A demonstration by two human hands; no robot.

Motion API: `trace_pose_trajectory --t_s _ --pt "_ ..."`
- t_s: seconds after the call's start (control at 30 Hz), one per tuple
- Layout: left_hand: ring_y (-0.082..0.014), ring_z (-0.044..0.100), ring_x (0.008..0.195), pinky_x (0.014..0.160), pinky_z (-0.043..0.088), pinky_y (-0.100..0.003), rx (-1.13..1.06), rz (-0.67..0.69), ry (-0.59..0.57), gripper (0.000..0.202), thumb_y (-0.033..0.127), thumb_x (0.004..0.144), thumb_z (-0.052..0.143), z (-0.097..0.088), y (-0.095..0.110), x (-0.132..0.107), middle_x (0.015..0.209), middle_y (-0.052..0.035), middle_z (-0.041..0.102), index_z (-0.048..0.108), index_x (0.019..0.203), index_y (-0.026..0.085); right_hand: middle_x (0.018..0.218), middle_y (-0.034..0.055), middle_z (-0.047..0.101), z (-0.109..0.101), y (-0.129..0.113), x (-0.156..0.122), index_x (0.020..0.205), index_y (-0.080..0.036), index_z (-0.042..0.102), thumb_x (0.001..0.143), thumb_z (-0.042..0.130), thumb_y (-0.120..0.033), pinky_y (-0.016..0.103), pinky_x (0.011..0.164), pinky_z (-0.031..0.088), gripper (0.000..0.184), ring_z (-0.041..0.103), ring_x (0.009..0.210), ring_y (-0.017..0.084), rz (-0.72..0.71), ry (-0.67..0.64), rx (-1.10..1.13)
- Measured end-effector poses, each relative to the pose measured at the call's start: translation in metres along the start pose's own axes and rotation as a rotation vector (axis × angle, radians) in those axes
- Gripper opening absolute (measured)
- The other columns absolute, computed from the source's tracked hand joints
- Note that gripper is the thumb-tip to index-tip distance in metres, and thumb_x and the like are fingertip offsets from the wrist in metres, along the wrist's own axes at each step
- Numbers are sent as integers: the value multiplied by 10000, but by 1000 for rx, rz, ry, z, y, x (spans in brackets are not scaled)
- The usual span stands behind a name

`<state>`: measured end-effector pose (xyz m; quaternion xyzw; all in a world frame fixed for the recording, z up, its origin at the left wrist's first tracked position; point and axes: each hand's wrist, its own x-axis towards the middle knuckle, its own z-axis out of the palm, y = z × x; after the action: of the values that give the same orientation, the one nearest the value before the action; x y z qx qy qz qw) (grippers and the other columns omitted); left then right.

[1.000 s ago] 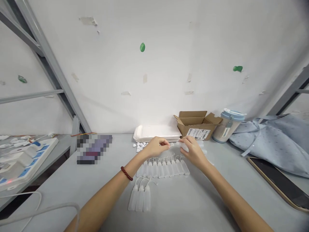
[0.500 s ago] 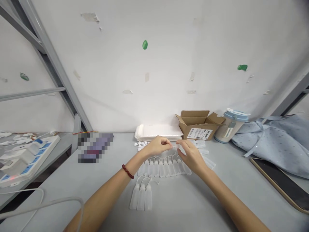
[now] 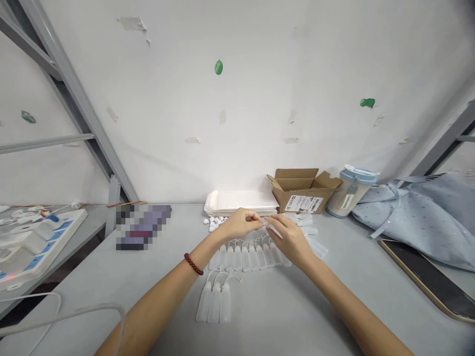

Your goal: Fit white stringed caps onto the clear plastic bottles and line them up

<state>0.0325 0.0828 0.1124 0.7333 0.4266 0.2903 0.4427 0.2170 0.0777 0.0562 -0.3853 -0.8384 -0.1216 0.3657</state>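
With the meeting fingertips as dial centre, three translucent bottles (image 3: 213, 302) lay at seven o'clock and white caps (image 3: 213, 223) at nine. The left hand (image 3: 239, 225) was closed in a pinch; a row of bottles (image 3: 245, 259) lay near six. At centre, both hands gripped a small clear piece (image 3: 265, 223), mostly hidden, the right hand's (image 3: 287, 236) fingers curled. Loose bottles (image 3: 316, 247) lay past three.

Hands (image 3: 288, 236) closer together, right one shifted leftward, fingertips (image 3: 268, 219) now seemingly meeting
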Motion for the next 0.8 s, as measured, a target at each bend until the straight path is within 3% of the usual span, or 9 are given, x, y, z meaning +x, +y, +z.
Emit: trace_pose_trajectory --t_s 0.33,0.8 --pt "-77 411 526 455 300 -188 -18 11 18 187 330 747 575 1 -2 0 621 30 507 620 736 149 1001 118 574 -5 -9 1 1166 -196 501 902 377 -169 324 626 522 294 611 808 221 74 -102 23" --pt "-93 455 551 462 331 -194 37 57 30 220 358 757 560 -3 -2 -1 694 6 553 615 809 152 960 105 557 -1 -10 0 1198 -205 486 904 410 -175 319 657 531 306 605 811 205 24 22 127"
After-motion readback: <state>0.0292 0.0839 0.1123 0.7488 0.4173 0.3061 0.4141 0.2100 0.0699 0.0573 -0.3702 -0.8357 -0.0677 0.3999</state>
